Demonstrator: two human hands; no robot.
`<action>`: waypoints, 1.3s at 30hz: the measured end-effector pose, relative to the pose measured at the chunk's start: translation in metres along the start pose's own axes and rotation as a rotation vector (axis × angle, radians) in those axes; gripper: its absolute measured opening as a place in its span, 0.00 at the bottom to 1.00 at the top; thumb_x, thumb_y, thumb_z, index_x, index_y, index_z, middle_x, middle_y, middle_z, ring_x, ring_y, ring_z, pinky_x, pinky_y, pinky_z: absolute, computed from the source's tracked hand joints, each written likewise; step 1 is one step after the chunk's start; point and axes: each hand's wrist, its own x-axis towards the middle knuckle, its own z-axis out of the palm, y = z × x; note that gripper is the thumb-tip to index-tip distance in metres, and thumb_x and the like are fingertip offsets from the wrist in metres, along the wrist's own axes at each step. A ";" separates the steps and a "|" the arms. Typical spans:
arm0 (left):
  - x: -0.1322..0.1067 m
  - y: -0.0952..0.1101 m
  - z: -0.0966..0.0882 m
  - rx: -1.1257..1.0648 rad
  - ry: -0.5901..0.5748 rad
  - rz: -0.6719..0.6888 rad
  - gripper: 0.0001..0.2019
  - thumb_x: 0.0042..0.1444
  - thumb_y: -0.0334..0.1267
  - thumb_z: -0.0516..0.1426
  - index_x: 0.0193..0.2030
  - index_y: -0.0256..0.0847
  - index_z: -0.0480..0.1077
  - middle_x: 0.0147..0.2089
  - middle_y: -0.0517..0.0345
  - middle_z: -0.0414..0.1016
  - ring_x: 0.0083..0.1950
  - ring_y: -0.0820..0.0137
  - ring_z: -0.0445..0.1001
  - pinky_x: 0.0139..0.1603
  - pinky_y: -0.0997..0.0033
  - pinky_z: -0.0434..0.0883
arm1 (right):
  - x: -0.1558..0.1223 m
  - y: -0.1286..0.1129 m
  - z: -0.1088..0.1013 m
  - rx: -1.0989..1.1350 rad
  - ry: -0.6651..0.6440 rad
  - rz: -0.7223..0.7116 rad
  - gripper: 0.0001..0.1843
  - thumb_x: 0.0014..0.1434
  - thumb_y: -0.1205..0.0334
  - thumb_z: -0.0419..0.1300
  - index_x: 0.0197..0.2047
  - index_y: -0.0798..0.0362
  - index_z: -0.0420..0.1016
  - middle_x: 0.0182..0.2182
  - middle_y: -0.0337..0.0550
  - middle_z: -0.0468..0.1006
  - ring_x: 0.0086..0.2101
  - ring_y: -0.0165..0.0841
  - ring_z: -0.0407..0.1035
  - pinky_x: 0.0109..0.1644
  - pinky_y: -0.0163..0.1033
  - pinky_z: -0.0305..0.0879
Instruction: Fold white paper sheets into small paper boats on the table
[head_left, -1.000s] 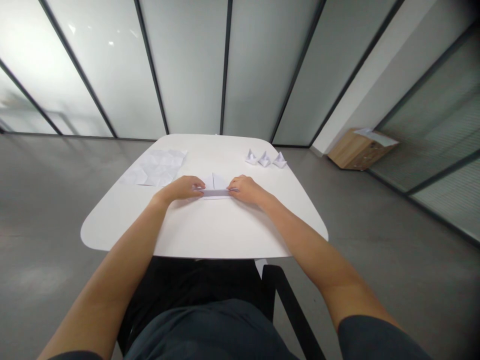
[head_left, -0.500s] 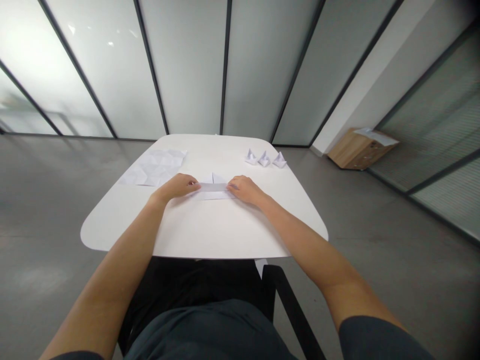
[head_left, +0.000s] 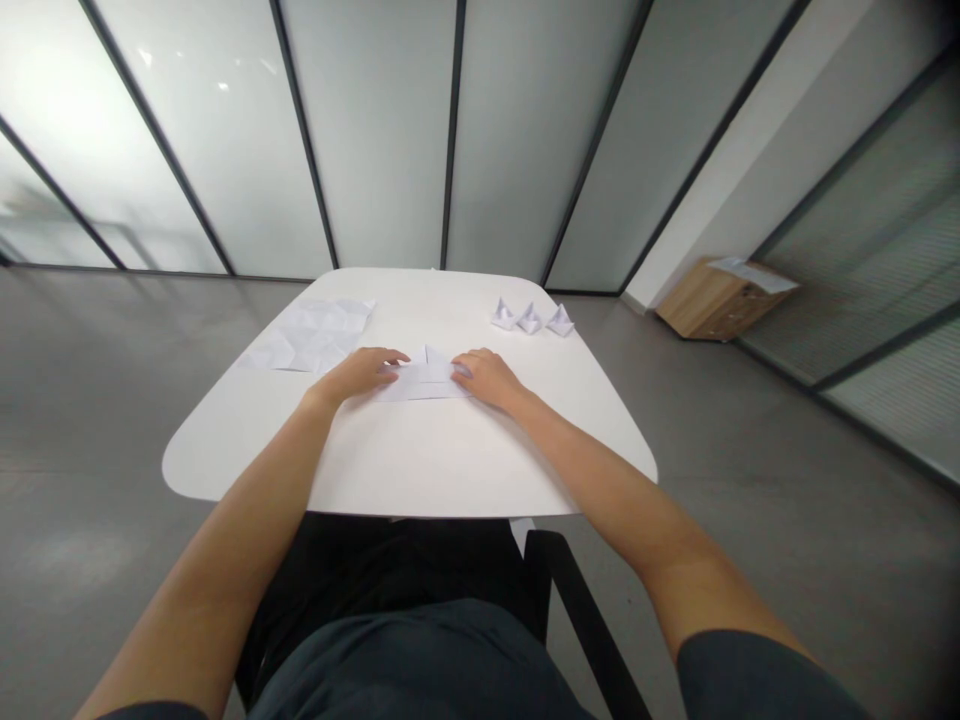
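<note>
- A creased white sheet (head_left: 311, 335) was laid flat at the left of a white rounded table (head_left: 420, 450), well apart from the hands.
- The left hand (head_left: 360, 375) was held low, its fingers (head_left: 394, 356) extended, lightly closed together and not pinching, at the left end of the folded white paper (head_left: 424, 382).
- That paper was placed mid-table, between both hands, with a pointed flap upright at its far edge.
- The right hand (head_left: 484, 378) was set against the right end, its fingers (head_left: 459, 368) slightly curled and not pinching.
- Even, flat pressure from both ends was judged best, so that the layers would be kept aligned.
- Three small paper boats (head_left: 530, 318) were lined up near the far edge.
- A low wooden cabinet (head_left: 712, 315) was seen far right, topped by papers (head_left: 750, 273); its contents could not be seen.
</note>
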 end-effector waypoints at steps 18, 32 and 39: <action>-0.001 -0.005 0.000 0.018 -0.014 -0.006 0.22 0.59 0.30 0.52 0.54 0.46 0.82 0.57 0.53 0.81 0.56 0.63 0.79 0.65 0.63 0.73 | -0.005 0.030 -0.004 0.104 0.001 0.095 0.18 0.69 0.62 0.64 0.61 0.48 0.81 0.47 0.45 0.84 0.49 0.37 0.75 0.58 0.40 0.66; 0.006 0.033 0.012 0.195 0.047 0.192 0.22 0.62 0.25 0.53 0.55 0.45 0.81 0.57 0.52 0.82 0.59 0.61 0.77 0.68 0.58 0.68 | -0.005 -0.015 -0.009 -0.097 -0.048 -0.174 0.28 0.68 0.77 0.55 0.64 0.45 0.80 0.52 0.51 0.79 0.52 0.43 0.69 0.56 0.45 0.62; 0.007 0.050 0.020 0.179 0.026 0.199 0.19 0.70 0.35 0.51 0.57 0.44 0.81 0.58 0.52 0.82 0.57 0.61 0.80 0.63 0.63 0.74 | -0.003 -0.024 -0.002 -0.075 -0.039 -0.237 0.26 0.72 0.71 0.55 0.68 0.43 0.77 0.55 0.50 0.79 0.51 0.42 0.71 0.56 0.45 0.64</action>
